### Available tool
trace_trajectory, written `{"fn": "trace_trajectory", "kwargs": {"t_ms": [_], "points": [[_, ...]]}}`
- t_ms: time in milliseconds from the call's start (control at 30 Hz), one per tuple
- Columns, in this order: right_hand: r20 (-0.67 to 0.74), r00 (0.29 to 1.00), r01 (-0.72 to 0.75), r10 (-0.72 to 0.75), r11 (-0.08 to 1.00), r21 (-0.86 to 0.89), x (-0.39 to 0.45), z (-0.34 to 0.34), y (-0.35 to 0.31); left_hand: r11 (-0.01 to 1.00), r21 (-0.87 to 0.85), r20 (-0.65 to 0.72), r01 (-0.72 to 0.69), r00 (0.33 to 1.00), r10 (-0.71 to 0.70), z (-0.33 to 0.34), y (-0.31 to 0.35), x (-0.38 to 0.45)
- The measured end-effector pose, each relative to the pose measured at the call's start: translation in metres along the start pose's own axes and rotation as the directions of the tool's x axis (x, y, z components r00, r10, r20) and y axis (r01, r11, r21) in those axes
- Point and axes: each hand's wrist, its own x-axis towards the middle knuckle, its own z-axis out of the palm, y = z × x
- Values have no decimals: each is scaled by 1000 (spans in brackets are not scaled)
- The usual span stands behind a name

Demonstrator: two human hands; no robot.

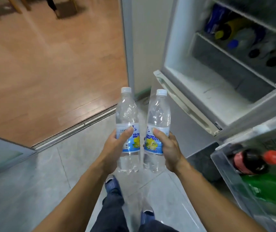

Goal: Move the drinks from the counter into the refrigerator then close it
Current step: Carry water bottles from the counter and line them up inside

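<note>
Gripping a clear bottle upright, the left hand is curling around its label; the right hand is clasping another bottle, beside the open refrigerator.

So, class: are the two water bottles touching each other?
Apart. The head view shows a strip of floor between the left bottle and the right bottle along their whole length.

Fridge shelf — bottles lying on it; door bin — more bottles.
</note>
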Motion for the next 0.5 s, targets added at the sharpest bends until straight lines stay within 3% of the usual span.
{"fn": "trace_trajectory", "kwargs": {"t_ms": [233,500], "points": [[-322,946,74,-25,987,142,70,13,-43,996,81,209,37,976,-54,-2,65,111],[-537,834,236,-123,961,146,111,31,-97,989,146,429,-29,903,-37,22,140,190]]}}
